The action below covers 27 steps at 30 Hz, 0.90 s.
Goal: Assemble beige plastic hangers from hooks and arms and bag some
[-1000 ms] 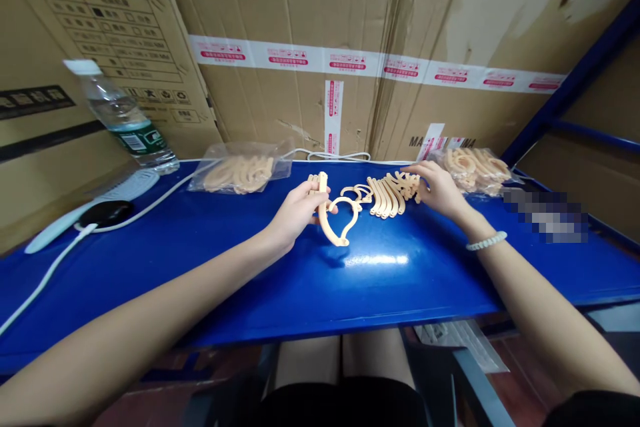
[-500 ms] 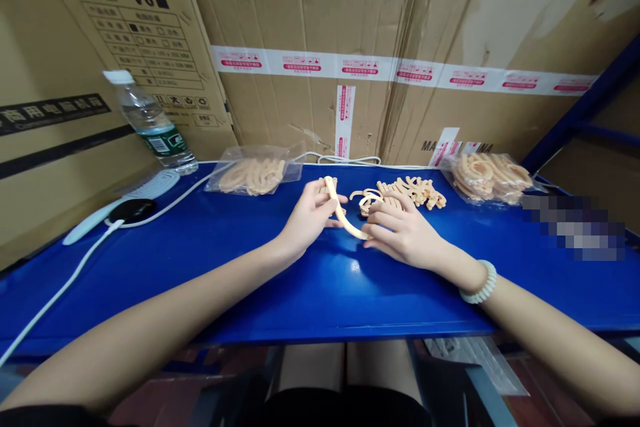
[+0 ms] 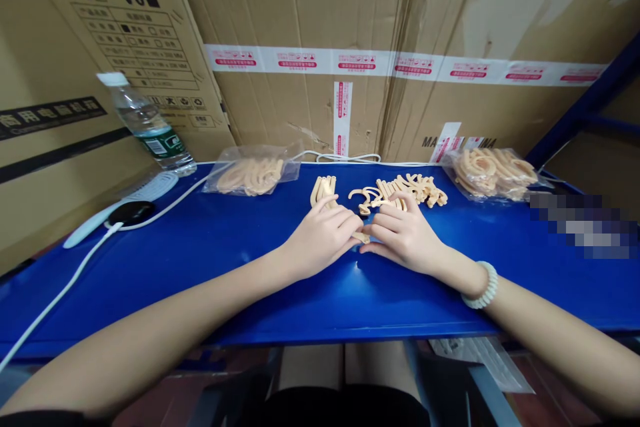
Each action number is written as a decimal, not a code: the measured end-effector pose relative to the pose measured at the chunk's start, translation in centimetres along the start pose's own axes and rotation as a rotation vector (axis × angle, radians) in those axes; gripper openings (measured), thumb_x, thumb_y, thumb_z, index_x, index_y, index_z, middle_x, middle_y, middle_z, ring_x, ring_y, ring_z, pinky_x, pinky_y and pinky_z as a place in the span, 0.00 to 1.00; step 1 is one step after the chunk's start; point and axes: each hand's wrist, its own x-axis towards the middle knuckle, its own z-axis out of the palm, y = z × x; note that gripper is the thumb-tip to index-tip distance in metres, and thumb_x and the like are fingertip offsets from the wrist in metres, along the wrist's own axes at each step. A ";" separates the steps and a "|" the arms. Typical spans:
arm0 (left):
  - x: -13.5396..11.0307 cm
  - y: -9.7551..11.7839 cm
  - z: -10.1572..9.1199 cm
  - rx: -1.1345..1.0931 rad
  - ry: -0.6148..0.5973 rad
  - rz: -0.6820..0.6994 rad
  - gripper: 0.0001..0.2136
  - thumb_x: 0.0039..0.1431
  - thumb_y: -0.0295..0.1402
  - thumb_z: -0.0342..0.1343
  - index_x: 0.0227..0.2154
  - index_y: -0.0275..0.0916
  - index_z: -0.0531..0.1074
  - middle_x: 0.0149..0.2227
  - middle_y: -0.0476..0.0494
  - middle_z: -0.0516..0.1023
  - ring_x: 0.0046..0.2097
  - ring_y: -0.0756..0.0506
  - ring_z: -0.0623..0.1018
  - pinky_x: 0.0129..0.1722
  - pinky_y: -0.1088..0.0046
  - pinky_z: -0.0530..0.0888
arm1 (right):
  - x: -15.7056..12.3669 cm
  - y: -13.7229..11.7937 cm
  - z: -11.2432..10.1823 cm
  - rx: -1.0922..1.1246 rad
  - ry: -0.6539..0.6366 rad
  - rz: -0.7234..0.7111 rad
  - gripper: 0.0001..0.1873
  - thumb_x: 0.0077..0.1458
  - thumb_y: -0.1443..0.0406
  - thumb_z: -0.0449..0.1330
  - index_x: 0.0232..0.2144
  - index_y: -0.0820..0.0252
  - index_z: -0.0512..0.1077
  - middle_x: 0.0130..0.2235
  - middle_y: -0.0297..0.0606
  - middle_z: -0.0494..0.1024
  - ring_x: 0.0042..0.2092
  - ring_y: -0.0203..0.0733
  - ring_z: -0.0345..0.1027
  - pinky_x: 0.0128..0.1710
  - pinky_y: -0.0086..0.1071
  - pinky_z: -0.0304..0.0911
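Note:
My left hand (image 3: 323,237) and my right hand (image 3: 407,233) meet over the middle of the blue table, both closed on one beige curved tube-like piece (image 3: 361,237). Only its near end shows between the fingertips; my left fingers cover much of the rest. Just beyond my left hand lie several similar pieces side by side (image 3: 317,190). Behind my right hand is a loose heap of beige pieces (image 3: 423,188), and a few thin curled ones (image 3: 357,195) lie to its left.
Clear bags of beige pieces stand at the back left (image 3: 250,175) and back right (image 3: 487,170). Farther left are a water bottle (image 3: 157,133), a pale blue handle-like object (image 3: 95,221), a black round device (image 3: 131,213) and a white cable (image 3: 60,293). Cardboard boxes (image 3: 310,113) wall the back.
My left hand has slid down along the curved piece toward my right hand, and its fingers now cover most of it. The pieces behind it are more exposed. My right hand stays nearly in place.

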 end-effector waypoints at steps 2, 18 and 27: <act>0.0 -0.1 -0.1 0.053 -0.036 0.017 0.12 0.72 0.33 0.46 0.34 0.36 0.71 0.33 0.44 0.78 0.40 0.43 0.77 0.55 0.57 0.68 | 0.0 -0.1 0.0 0.009 0.018 0.005 0.19 0.70 0.55 0.51 0.36 0.60 0.75 0.28 0.34 0.72 0.35 0.40 0.62 0.53 0.45 0.50; -1.2 -1.0 -2.7 -0.335 -0.058 -0.020 0.13 0.72 0.35 0.45 0.41 0.40 0.74 0.39 0.40 0.81 0.43 0.43 0.78 0.53 0.60 0.70 | -0.6 3.2 -0.8 0.478 0.245 0.524 0.15 0.62 0.53 0.62 0.33 0.57 0.76 0.32 0.37 0.79 0.34 0.42 0.69 0.41 0.39 0.61; -5.2 -6.2 -2.5 -0.286 -0.114 -0.113 0.09 0.71 0.29 0.46 0.44 0.38 0.72 0.43 0.40 0.79 0.49 0.42 0.74 0.50 0.62 0.73 | -0.7 4.3 0.9 0.365 0.127 0.463 0.11 0.65 0.57 0.59 0.38 0.58 0.77 0.39 0.41 0.81 0.44 0.47 0.68 0.48 0.43 0.60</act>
